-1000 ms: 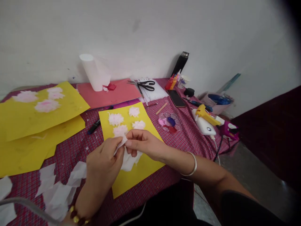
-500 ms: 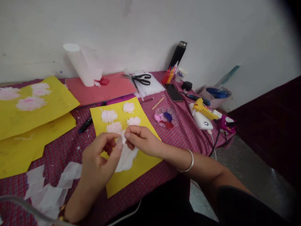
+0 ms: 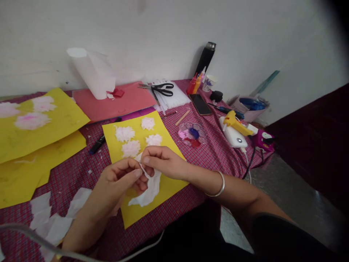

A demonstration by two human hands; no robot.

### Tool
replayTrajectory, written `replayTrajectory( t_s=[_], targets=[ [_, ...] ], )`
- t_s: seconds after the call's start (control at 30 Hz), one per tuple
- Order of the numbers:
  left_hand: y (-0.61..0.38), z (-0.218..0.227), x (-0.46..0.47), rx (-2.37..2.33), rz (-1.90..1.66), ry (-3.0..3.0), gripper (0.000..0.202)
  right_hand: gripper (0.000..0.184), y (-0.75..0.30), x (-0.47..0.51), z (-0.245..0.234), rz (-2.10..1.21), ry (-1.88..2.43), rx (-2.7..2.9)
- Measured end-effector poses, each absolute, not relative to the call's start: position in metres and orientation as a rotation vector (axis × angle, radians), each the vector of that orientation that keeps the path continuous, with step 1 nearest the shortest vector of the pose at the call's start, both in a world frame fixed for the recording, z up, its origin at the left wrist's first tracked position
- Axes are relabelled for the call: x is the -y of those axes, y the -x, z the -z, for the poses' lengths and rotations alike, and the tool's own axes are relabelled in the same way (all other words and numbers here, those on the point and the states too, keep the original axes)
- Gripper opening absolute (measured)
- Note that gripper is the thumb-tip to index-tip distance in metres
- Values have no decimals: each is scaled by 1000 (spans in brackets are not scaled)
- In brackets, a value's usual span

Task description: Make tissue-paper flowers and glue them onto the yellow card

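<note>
A piece of white tissue paper (image 3: 148, 193) hangs crumpled and partly twisted between my two hands. My right hand (image 3: 163, 162) pinches its upper part between thumb and bent fingers. My left hand (image 3: 121, 182) is closed on the twisted edge, with thumb and fingertips pressed together. Both hands are over a yellow sheet (image 3: 169, 185), where several pale pink-white fluffy tissue tufts (image 3: 124, 134) sit towards the far end. Loose white tissue squares (image 3: 56, 227) lie beside my left forearm, which partly hides them.
More yellow sheets (image 3: 62, 123) with pink-white tufts lie at left, near a black marker (image 3: 97, 145). Behind are a tissue roll (image 3: 92, 78), a red folder (image 3: 128, 102) and scissors (image 3: 162, 89). At right are a paint palette (image 3: 200, 140), a phone (image 3: 200, 104) and a yellow glue gun (image 3: 236, 123).
My left hand has turned and its fingers have closed in towards my right hand. The tissue, spread flatter before, is now narrower and twisted, its lower end shifted.
</note>
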State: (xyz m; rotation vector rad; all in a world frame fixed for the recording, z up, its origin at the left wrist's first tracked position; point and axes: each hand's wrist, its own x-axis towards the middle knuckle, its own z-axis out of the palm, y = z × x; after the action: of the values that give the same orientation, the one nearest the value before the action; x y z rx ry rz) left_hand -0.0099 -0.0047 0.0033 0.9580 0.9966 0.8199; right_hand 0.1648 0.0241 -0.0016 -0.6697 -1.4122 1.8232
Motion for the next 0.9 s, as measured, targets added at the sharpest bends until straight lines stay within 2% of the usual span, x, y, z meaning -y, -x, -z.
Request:
replayTrajectory(
  t_s=[0.2,0.4,0.6,0.9],
  targets=[
    [7,2,4,-1031,-836,-1030,11,26,-163,-23,2,-1876,688,1396],
    [5,-2,4,-1031,-877,-1030,8,22,-165,-25,3,-1871,702,1384],
    [3,-9,4,-1066,-920,-998,10,31,-171,-29,2,-1949,678,1447],
    [2,-15,3,-1108,-1011,-997,9,20,-174,-31,5,-1845,716,1598]
  ],
)
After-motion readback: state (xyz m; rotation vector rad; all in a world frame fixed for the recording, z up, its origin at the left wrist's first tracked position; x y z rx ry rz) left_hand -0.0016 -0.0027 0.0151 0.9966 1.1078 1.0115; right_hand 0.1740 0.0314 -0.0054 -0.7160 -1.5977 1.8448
